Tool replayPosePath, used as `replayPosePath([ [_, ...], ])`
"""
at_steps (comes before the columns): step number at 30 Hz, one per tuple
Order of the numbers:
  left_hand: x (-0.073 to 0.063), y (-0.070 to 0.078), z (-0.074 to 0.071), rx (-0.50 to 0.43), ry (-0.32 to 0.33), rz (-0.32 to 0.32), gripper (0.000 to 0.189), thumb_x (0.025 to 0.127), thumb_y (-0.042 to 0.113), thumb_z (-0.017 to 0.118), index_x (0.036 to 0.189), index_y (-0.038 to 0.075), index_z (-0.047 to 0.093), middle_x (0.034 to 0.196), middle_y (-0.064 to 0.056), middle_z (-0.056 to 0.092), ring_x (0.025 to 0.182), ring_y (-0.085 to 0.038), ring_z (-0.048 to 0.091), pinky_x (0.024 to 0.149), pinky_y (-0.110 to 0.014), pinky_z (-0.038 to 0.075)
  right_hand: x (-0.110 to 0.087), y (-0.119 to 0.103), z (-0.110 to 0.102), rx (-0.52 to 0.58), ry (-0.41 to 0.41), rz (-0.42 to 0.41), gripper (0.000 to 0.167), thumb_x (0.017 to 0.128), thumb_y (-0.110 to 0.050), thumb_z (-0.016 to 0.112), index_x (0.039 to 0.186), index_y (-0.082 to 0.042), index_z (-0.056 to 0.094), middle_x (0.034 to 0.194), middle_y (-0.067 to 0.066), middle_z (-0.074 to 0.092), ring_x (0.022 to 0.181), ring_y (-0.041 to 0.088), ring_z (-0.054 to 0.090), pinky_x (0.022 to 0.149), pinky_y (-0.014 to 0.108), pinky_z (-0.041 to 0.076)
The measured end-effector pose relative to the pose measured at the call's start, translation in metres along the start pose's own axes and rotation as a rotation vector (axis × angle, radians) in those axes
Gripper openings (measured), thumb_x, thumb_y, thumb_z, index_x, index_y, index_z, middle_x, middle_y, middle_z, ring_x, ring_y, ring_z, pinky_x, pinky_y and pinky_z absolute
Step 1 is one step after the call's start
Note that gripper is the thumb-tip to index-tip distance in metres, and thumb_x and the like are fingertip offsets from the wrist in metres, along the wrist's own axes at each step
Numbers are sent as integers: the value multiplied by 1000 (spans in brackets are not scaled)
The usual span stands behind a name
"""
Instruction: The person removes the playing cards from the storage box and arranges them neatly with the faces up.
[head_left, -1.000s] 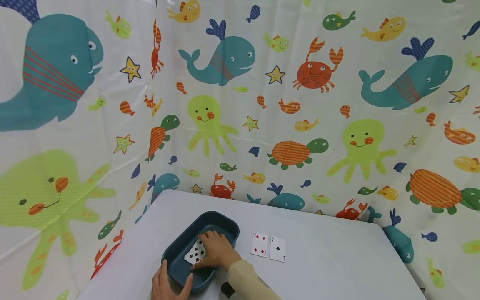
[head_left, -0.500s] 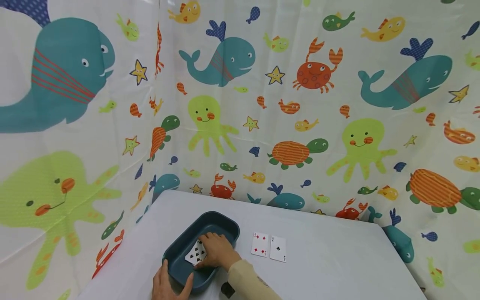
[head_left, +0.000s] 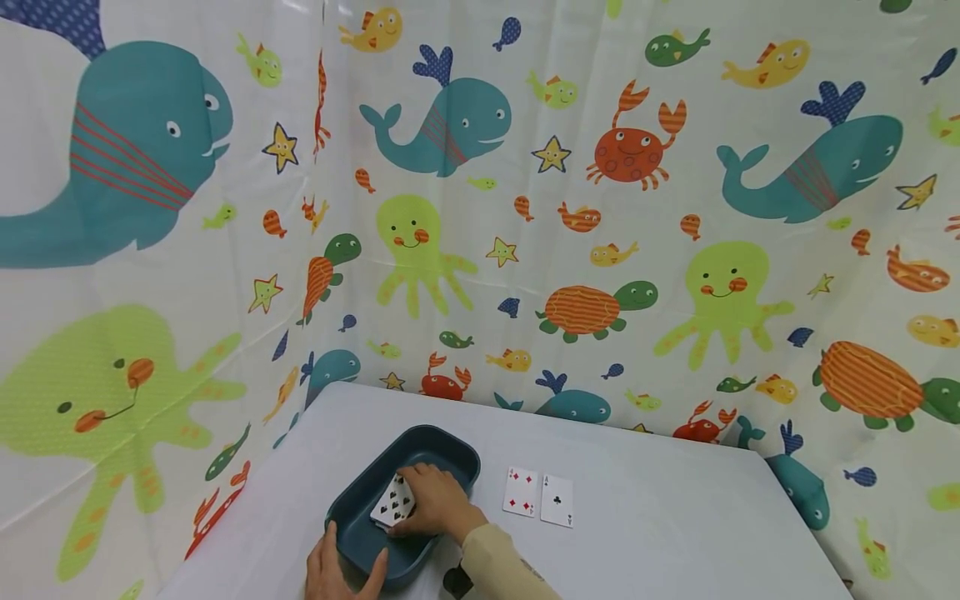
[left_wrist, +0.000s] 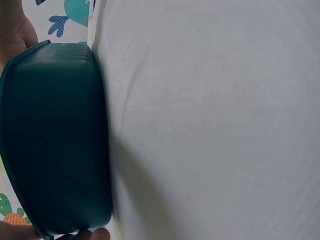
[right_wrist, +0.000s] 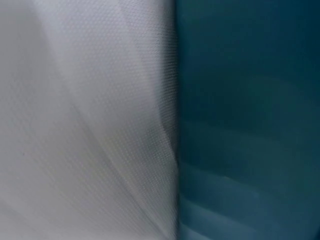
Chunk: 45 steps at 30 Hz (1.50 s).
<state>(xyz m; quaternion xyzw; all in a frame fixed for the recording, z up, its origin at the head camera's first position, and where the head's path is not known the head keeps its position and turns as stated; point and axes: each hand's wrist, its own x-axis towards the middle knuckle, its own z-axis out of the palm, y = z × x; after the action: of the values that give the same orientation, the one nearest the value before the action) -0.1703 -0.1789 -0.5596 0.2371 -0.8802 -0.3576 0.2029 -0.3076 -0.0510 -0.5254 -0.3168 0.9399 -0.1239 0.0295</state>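
A dark teal rectangular tub stands on the white table at the front left. Inside it is a small stack of playing cards, a black spade card face up on top. My right hand reaches in over the tub's right side and pinches the stack between thumb and fingers. At the near end my left hand holds the tub, its fingers on the left side and thumb on the right. In the left wrist view the tub's outer wall fills the left part. The right wrist view shows only tub wall and cloth.
Right of the tub lie two face-up cards side by side, a diamond card and an ace of clubs. A small black object is by the right forearm. A sea-animal curtain borders the table's back and sides.
Under my right hand the cards have shifted slightly and now show as a neater stack with visible edges. The left hand, tub and two cards on the table stay in place.
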Motion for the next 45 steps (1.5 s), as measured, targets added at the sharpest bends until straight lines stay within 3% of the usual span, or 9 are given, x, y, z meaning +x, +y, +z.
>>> replayPosePath([
  [5,0,2,1,16,-20,-17,100,75,38,87,147,-12,39,136,-38,42,120,-54,49,97,-69,44,-6,1,-5,75,29,1,85,77,-53,86,147,-20,53,141,-2,59,130,15,54,107,40,48],
  [13,-2,1,3,19,41,-8,98,72,34,89,144,-13,42,133,-37,44,118,-54,50,97,-69,45,-20,6,-11,219,102,-13,82,78,-50,86,146,-17,55,142,-1,59,131,15,54,109,42,46],
  [24,-4,-3,6,-14,88,15,97,70,32,89,142,-13,43,132,-38,46,117,-54,51,95,-68,45,-44,21,-16,517,247,-6,80,81,-51,84,147,-18,54,146,-1,55,132,16,53,109,44,47],
  [28,-4,-3,6,-29,98,26,97,70,31,89,142,-14,44,131,-39,47,116,-55,52,95,-68,46,-53,25,-22,626,293,39,79,82,-51,82,148,-19,53,148,2,54,132,21,52,109,47,46],
  [37,-3,-1,5,-27,54,8,100,70,32,89,144,-15,40,132,-39,44,117,-55,50,97,-69,44,-75,41,-34,866,380,112,71,86,-42,81,147,-19,53,146,4,56,132,27,54,111,55,42],
  [45,-4,-3,6,-42,80,42,99,70,32,89,143,-15,41,130,-39,46,115,-56,52,93,-69,46,-97,62,-35,1029,435,186,65,91,-34,78,148,-15,52,150,11,53,137,36,50,113,58,39],
])
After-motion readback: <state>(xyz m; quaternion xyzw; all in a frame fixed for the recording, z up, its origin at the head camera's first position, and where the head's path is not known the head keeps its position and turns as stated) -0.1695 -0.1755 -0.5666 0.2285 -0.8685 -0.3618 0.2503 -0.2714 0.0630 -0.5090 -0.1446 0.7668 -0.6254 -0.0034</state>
